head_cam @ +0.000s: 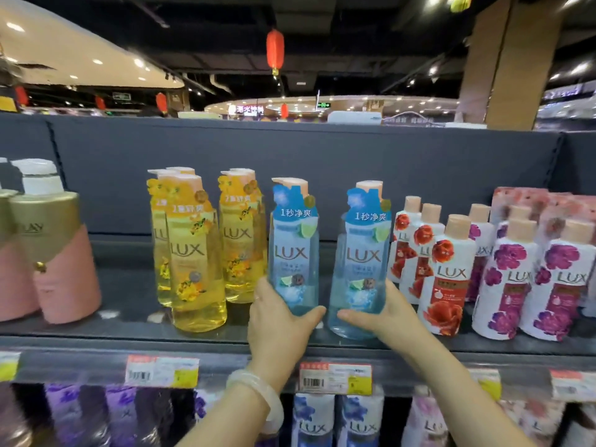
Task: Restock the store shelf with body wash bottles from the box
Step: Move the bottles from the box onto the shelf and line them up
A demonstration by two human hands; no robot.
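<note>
Two clear blue LUX body wash bottles with pump tops stand upright on the dark top shelf. My left hand grips the base of the left blue bottle. My right hand grips the base of the right blue bottle. A gap of shelf separates the two bottles. The left wrist wears a pale bangle. The box is out of view.
Yellow LUX bottles stand left of the blue ones, pink-and-gold bottles at far left. White LUX bottles with red flowers and purple flowers crowd the right. Price tags line the shelf edge; more bottles fill the shelf below.
</note>
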